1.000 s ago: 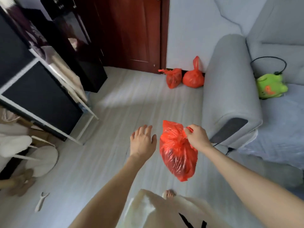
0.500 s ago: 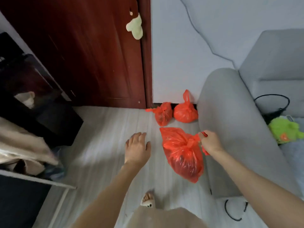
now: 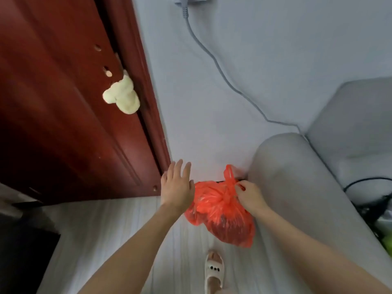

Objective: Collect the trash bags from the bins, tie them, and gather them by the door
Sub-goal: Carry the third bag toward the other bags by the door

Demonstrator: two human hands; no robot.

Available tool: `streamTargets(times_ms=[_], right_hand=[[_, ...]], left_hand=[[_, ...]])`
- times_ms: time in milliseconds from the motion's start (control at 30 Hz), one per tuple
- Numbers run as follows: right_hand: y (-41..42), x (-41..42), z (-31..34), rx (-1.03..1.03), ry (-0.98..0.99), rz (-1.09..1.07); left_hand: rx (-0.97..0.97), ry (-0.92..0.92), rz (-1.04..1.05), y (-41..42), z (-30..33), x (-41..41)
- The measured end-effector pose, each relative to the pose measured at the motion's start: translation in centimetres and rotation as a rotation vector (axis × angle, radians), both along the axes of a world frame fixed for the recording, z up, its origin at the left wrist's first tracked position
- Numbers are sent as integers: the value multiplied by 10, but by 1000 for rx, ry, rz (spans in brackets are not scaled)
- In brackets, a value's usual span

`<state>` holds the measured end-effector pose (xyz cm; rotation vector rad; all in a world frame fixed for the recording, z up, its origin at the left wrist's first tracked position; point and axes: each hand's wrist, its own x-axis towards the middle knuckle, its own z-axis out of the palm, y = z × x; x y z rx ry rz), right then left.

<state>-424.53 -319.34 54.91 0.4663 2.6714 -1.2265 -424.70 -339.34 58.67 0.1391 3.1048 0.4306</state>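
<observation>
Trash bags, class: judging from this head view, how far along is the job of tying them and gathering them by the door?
Done: the red bag is knotted at its neck and has reached the corner between the door and the sofa arm. In hand: the right hand pinches its tied handles; the left hand hovers open beside it. Left: setting it down and letting go. Other bags are not visible here.

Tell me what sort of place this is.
Most likely a living room in a home, near its door. A grey sofa armrest stands against the wall beside a dark red wooden door, a power cable runs down the wall, and a slippered foot stands on pale plank flooring.
</observation>
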Motion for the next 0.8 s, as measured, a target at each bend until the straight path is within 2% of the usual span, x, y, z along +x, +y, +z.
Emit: streamTargets(times_ms=[133, 333, 400, 533, 633, 700, 800], right_hand=[[10, -87, -70, 42, -118, 11], [2, -200, -172, 115, -271, 111], [0, -228, -218, 125, -308, 140], [-6, -254, -293, 94, -371, 157], [-10, -266, -338, 11, -374, 87], [-15, -269, -348, -43, -376, 70], [-18, -268, -334, -76, -378, 87]], left_hand=[[-75, -38, -30, 21, -42, -109], [-480, 5, -253, 24, -126, -248], [-540, 55, -253, 25, -164, -284], [-536, 239, -182, 20, -226, -324], [-484, 405, -179, 16, -267, -342], [-479, 445, -165, 14, -278, -350], [-458, 396, -154, 15, -278, -346]])
